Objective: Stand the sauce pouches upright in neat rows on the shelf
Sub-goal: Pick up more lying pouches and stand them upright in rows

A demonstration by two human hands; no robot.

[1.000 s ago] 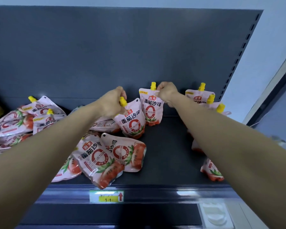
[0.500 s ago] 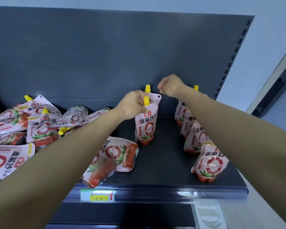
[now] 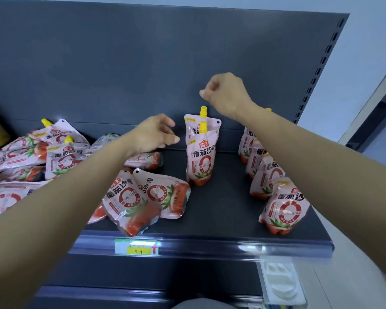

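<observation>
The left hand [image 3: 157, 135] has let go of the cap it was pinching half a second ago and drawn a little to the left, and the right hand [image 3: 226, 94] has lifted higher above the caps.

Lowest in the frame, a price label [image 3: 137, 248] sits on the front rail of the shelf [image 3: 221, 201]. Just above it, left of centre, a fallen pouch [image 3: 127, 202] lies flat with its bottom edge poking over the rail. A neighbouring pouch [image 3: 165, 195] lies flat beside it, and the two overlap. On the right side, a row of standing pouches [image 3: 266, 179] runs from the shelf's front edge back toward the panel, partly hidden by the right forearm. At the left edge, a heap of pouches [image 3: 60, 157] lies tumbled, some caps pointing up and back.

In the centre of the frame the front pouch [image 3: 201, 159] stands upright on the shelf, and the rear pouch [image 3: 193, 122] stands directly behind it, so that the two yellow caps line up.

The left hand hovers just left of the front pouch, fingers loosely spread, grasping nothing. The right hand hangs above and right of the rear pouch's cap, fingers curled in and holding nothing. Behind everything rises the dark back panel [image 3: 143, 63].
</observation>
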